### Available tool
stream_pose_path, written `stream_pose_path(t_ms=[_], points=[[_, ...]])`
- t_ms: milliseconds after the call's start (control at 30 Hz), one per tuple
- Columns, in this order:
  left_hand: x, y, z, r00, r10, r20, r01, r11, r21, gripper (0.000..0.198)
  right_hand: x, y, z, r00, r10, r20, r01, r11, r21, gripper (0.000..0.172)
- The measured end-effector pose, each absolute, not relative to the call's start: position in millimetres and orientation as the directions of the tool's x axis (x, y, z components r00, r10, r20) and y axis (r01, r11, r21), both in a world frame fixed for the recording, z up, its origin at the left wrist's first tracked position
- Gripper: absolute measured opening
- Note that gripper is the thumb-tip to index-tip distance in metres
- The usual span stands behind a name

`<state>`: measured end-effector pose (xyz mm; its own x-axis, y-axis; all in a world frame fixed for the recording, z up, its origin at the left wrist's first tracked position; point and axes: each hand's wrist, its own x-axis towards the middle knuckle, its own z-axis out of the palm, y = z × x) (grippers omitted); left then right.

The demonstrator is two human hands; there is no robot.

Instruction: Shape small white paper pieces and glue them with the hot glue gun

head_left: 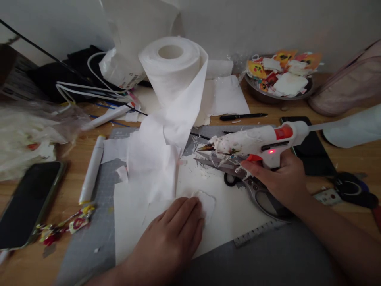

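My right hand [278, 174] is wrapped round the handle of a white glue gun [250, 141], its red light lit and its nozzle pointing left above the paper. Grey-handled scissors [254, 190] lie under it. My left hand [174, 228] rests on a white paper sheet [222, 230], fingers pressed together at the left edge of a small white piece [206, 204]. Whether the fingers pinch that piece is hidden. Behind my left hand, loose tissue trails down from a big upright paper roll [175, 71] onto the sheet.
On the left lie a phone [28, 202], a white tube [92, 171] and a beaded charm [79, 222]. A bowl [257, 93] of colourful pieces stands at the back right. A clear ruler [256, 234], black pen [244, 116] and dark tablet [315, 153] lie about.
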<state>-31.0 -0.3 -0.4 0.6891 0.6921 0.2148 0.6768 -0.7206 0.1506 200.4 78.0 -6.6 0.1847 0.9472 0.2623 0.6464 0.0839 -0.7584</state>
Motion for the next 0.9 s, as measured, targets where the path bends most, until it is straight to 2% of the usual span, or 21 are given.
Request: stream_pose_path(t_ms=[133, 333, 567, 900], points=[[-32.6, -4.4, -0.9, 0.709, 0.693, 0.13, 0.683, -0.721, 0.117, 0.027, 201.2, 77.7, -7.7, 0.171, 0.948, 0.268, 0.64, 0.101, -0.762, 0.025], [-36.2, -6.9, -3.7, 0.706, 0.701, 0.103, 0.696, -0.713, 0.087, 0.025, 201.5, 77.2, -6.6, 0.168, 0.945, 0.28, 0.646, 0.109, -0.756, 0.026], [-32.1, -7.4, -4.9, 0.643, 0.744, 0.183, 0.741, -0.665, 0.095, 0.025, 202.9, 78.3, -9.0, 0.136, 0.933, 0.333, 0.692, 0.151, -0.706, 0.032], [-28.5, -10.3, -3.0, 0.658, 0.725, 0.204, 0.74, -0.673, 0.004, 0.026, 203.4, 77.5, -11.2, 0.146, 0.943, 0.298, 0.682, 0.122, -0.721, 0.034]])
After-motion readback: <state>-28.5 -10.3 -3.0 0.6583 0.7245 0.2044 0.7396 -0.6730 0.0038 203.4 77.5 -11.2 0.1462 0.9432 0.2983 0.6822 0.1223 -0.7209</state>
